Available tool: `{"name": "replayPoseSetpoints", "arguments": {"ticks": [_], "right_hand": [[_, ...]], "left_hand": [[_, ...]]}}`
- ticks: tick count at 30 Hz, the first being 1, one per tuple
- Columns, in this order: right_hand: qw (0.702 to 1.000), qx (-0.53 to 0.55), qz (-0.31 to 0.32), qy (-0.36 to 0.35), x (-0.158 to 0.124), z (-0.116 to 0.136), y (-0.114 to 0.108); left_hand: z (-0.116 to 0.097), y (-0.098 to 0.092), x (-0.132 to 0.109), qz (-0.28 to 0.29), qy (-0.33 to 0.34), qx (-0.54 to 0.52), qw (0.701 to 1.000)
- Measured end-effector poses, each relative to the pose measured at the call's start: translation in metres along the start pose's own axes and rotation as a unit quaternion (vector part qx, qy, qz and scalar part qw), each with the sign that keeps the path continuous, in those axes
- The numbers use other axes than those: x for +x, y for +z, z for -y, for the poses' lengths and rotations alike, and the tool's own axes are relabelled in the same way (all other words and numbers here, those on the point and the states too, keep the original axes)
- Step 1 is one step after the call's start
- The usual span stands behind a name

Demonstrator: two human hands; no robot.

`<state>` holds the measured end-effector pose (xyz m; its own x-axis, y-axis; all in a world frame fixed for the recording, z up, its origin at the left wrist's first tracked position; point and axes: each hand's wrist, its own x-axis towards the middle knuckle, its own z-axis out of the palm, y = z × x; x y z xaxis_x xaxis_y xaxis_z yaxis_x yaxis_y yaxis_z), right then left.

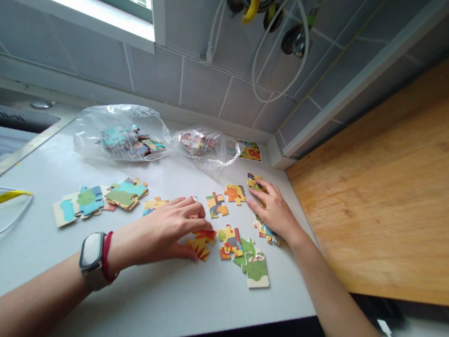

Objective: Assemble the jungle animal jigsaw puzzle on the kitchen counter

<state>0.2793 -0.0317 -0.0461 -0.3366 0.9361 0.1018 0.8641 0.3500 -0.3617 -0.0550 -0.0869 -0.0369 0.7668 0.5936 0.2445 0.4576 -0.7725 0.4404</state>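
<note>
My left hand (178, 223) is low over the white counter, its thumb and bent fingers around an orange and red puzzle piece (203, 245). Another piece is partly covered by its fingers. On the right, my right hand (274, 209) has its thumb and fingertips at a yellow and dark puzzle piece (253, 179); the palm side is hidden. Under its wrist side lies a small pile of pieces (268, 234). Between the hands are an orange animal piece (235, 194), a piece with a spotted paw (216, 205), a lion piece (230, 242) and green pieces (257, 271).
Overlapping blue and green pieces (88, 200) lie at the left. Clear plastic bags (126, 133) with more pieces stand by the tiled wall, beside a picture card (250, 150). A wooden board (388, 184) borders the right; a white cable (8, 229) lies far left.
</note>
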Motion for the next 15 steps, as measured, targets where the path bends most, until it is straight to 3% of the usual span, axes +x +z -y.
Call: {"name": "replayPoseSetpoints", "arguments": {"ticks": [7,12,15], "right_hand": [[0.992,0.083,0.045,-0.085,0.008,0.002,0.014],[0.986,0.161,-0.014,-0.037,0.007,0.003,0.013],[0.968,0.245,-0.049,0.010,0.003,0.007,0.008]], "left_hand": [[-0.003,0.002,0.001,0.005,-0.010,-0.051,0.999],[0.001,0.004,0.001,0.003,-0.015,-0.081,0.997],[0.000,0.002,0.002,0.008,-0.026,-0.123,0.992]]}}
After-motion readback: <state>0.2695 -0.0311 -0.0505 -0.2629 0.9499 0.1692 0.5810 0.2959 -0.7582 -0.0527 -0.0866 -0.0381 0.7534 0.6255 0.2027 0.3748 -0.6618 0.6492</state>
